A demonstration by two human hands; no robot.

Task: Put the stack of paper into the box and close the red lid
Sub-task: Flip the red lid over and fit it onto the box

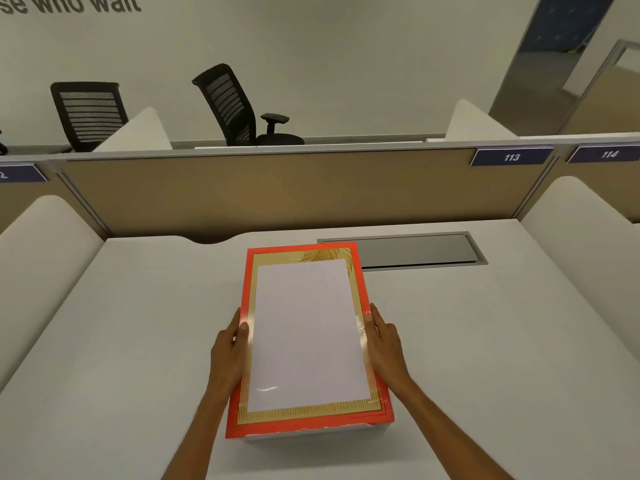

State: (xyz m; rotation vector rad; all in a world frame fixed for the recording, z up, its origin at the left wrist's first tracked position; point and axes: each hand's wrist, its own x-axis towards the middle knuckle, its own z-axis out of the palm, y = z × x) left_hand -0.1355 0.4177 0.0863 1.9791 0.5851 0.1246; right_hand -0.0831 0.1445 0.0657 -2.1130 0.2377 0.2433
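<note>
Already seated, by appearance: red lid [304, 249] lying over box [311, 432], grey wall of box showing only below lid's near edge. Paper [306, 336] not separately identifiable; white panel inside gold border may be a lid window or print, cannot tell which. Left hand [227, 353] pressed flat against lid's left edge, thumb over rim. Right hand [384, 341] likewise against lid's right edge, fingers extended, clamping lid between both. Box resting on surface [121, 341], just near of the grey cable hatch [401, 251]. Risks, as judged: lid slightly askew relative to box, near right corner possibly proud; uneven downward pressure likely to jam or buckle that corner. Sideways squeeze likely to slide box across smooth surface.
</note>
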